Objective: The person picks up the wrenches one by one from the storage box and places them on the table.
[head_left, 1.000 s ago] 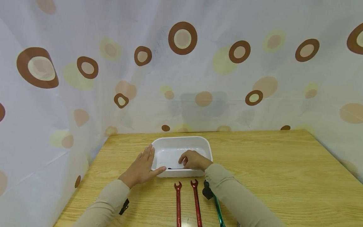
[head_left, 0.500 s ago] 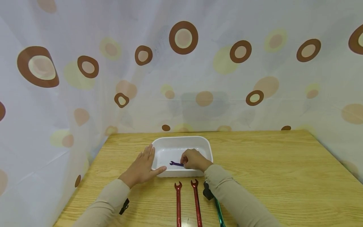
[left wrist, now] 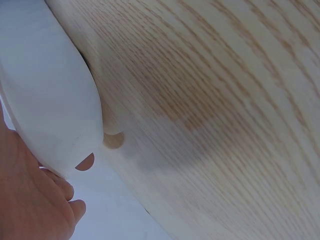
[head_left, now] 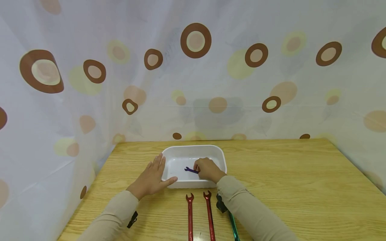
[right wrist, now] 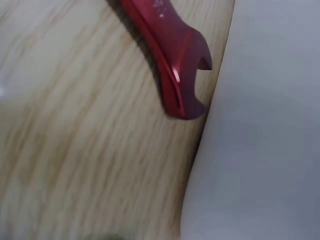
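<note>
My right hand [head_left: 209,169] reaches into a white plastic tray [head_left: 193,184] and pinches a small purple wrench [head_left: 190,170]. The wrench's open-ended head points left over the tray floor; its other end is hidden in the fingers. At the tray's left side my left hand [head_left: 150,179] rests with fingers straight along the rim and the thumb on the front edge. The left wrist view shows the left hand [left wrist: 30,195] against the tray's outer wall [left wrist: 55,90]. The right wrist view holds the tray wall [right wrist: 260,130] but not the right hand.
Two red wrenches [head_left: 190,214] [head_left: 209,212] lie on the wooden table [head_left: 286,180] in front of the tray, heads toward it. A shiny green tool [head_left: 233,225] lies right of them, partly under the right sleeve [head_left: 250,207]. A patterned curtain [head_left: 169,83] stands behind the table.
The purple wrench has shifted from the tray's front wall back and slightly right, held by the right hand. The left hand stays on the rim.
</note>
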The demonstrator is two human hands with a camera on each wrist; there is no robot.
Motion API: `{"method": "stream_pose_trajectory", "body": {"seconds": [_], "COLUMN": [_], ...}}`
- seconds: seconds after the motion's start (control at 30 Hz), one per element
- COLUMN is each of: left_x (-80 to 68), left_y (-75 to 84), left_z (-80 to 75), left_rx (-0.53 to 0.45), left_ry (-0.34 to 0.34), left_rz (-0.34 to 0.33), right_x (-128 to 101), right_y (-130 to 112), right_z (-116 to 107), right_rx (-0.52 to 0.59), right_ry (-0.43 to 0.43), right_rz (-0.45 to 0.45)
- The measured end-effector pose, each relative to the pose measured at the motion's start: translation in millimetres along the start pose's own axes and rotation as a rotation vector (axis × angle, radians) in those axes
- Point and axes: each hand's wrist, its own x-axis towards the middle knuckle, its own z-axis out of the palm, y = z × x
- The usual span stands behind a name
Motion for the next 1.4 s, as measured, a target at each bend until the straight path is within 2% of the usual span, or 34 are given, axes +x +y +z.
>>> {"method": "stream_pose_trajectory", "body": {"seconds": [0.57,0.67,0.8,0.93,1.23,1.4], "left_x": [0.7,0.9,0.8,0.3,0.1,0.8], "left_y": [0.2,0.0,0.2,0.6,0.9,0.1], "left_z": [0.1,0.4,0.9,0.4,0.0,0.8], "left_rx": [-0.004,-0.004,-0.003,-0.007,-0.013,-0.016], "left_ry": [0.001,0.001,0.000,0.001,-0.009,0.000], "left_rz": [-0.007,-0.003,0.000,0.000,-0.010,-0.003], "right_x": [0,-1,-2,-1,2,2], "right_y": [1,1,2,-1,-8,-9], "right_z": [-4,-8,-11,-14,-23,-31], "right_rx": [0.058,0.064,0.126,0.167,0.157,0.206], "right_ry": [-0.027,-0.035,-0.035,-0.004,0.082,0.137], "right_rz": [0.032,0.049,0.096,0.110,0.058,0.048]}}
